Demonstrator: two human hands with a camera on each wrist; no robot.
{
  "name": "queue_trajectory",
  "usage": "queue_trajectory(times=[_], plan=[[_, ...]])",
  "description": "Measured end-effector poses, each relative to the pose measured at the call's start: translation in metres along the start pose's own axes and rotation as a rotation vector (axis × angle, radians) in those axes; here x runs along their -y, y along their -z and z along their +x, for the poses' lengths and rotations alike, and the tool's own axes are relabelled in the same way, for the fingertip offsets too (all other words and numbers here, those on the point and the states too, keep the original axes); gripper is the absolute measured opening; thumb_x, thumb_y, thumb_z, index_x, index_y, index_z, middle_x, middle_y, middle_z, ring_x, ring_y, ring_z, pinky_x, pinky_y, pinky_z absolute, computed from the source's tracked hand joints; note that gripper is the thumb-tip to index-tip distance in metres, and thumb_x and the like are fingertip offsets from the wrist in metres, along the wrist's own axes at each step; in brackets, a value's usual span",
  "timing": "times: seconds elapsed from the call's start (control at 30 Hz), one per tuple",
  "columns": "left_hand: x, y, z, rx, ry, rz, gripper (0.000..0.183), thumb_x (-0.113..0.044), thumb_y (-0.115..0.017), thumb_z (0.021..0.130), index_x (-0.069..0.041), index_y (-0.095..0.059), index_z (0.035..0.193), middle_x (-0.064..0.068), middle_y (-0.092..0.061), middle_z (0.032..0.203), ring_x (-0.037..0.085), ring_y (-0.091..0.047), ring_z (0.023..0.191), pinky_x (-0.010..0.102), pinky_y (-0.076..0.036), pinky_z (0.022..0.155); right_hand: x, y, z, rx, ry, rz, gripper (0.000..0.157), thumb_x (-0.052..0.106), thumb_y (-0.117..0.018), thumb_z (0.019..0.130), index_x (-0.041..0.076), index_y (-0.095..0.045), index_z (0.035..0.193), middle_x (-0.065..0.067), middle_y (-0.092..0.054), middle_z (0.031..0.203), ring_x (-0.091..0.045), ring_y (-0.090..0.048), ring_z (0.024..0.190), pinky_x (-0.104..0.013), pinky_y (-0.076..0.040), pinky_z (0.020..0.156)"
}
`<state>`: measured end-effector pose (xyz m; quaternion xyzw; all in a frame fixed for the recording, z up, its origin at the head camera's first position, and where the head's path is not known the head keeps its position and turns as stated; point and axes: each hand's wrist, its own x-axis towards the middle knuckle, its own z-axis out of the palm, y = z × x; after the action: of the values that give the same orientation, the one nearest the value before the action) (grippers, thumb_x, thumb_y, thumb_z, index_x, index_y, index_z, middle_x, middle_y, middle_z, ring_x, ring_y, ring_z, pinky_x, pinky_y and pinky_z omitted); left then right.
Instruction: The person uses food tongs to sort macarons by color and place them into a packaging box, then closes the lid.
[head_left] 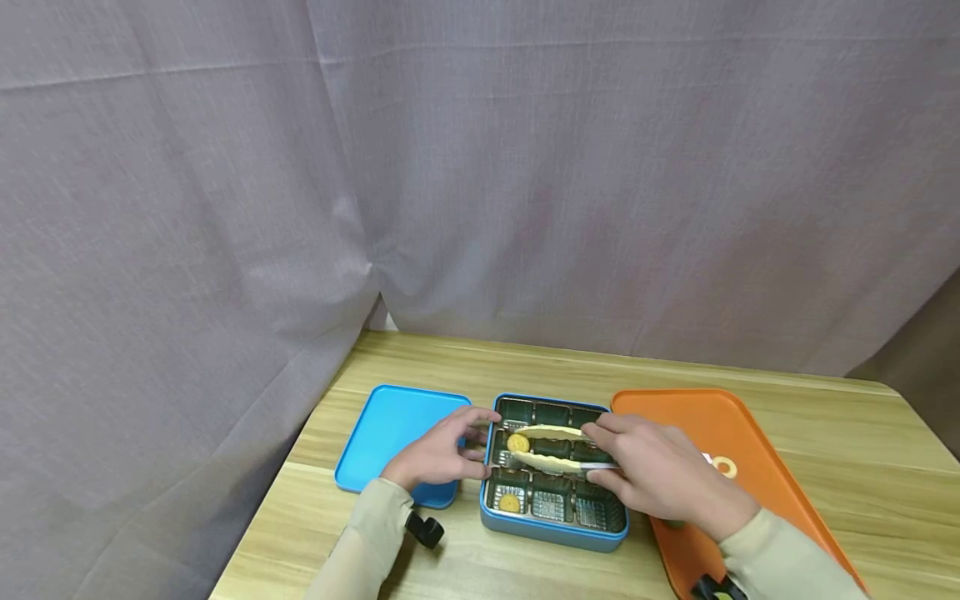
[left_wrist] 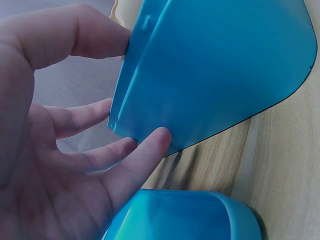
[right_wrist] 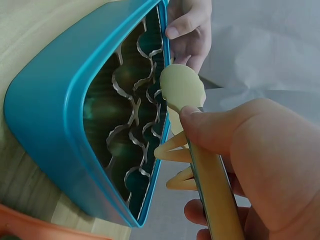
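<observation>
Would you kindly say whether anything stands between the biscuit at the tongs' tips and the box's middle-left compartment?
Nothing visible does: the box is open there, the tongs flank the biscuit, and the left hand is at the box's side.

Hands (head_left: 438, 450) (head_left: 656, 467) and yellow biscuits (head_left: 517, 442) (head_left: 508, 503) number two each; tongs (head_left: 551, 463), box (head_left: 551, 536), lid (head_left: 397, 437), ring (head_left: 732, 472) and tray (head_left: 716, 417), one.

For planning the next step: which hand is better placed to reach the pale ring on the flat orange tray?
Probably the right hand: nearer the ring, holding yellow-tipped tongs; the left hand touches the blue rectangular box.
</observation>
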<state>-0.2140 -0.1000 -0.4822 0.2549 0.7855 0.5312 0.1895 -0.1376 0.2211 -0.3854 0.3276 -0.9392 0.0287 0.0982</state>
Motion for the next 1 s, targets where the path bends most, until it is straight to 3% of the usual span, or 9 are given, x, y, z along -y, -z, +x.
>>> queue_trajectory(times=[0.73,1.0], plan=[[0.000,0.001,0.000,0.005,-0.004,0.003,0.077,-0.008,-0.084,0.083,-0.013,-0.051,0.152,0.005,-0.048,0.148,0.026,-0.059,0.124,0.033,-0.058,0.100,0.004,0.001,0.002,0.005,-0.006,0.011,0.054,0.037,-0.083,0.090,0.006,-0.070,0.133,0.007,-0.061,0.099,-0.004,-0.050,0.071,-0.020,-0.035,0.045],[0.002,0.001,0.001,0.002,0.005,0.001,0.077,-0.009,-0.084,0.083,-0.017,-0.052,0.152,0.002,-0.048,0.147,0.023,-0.059,0.123,0.029,-0.058,0.099,-0.005,0.005,-0.012,-0.017,-0.041,-0.016,0.058,0.039,-0.082,0.090,0.006,-0.070,0.136,-0.002,-0.069,0.123,-0.013,-0.067,0.090,-0.030,-0.052,0.055]])
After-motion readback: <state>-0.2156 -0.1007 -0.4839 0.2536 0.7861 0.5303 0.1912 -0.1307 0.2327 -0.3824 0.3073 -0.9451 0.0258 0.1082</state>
